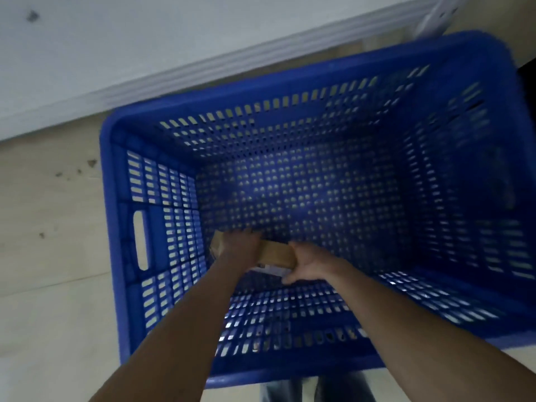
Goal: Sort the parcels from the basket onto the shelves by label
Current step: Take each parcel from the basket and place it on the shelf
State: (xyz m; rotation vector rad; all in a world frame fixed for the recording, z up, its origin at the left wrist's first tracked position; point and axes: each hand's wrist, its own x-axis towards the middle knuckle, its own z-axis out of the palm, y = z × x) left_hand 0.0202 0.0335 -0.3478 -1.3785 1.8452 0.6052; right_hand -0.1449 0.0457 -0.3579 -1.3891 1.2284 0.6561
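Cardboard, small and stiff, so the parcel [277, 252] should be light; it lies on the basket [121, 227] floor toward seven o'clock. The left hand [240, 248] takes its nine o'clock end and the right hand [310, 265] its three o'clock end, fingers [243, 234] curled round the box — opposite ends look like the sound hold.

- A blue slotted basket [290, 85] stands on a pale floor [52, 256].
- Inside the basket, low at its near-left corner, lies a small brown parcel [277, 252].
- The left hand [239, 246] grips the parcel's left end, fingers curled over its far edge.
- The right hand [309, 262] holds its right end, thumb under it.
- A white label [266, 268] shows on the parcel's near side; its print is unreadable.
- Beyond the basket's far rim runs a white baseboard [203, 71].
- A handle slot [140, 240] opens in the basket's left wall.
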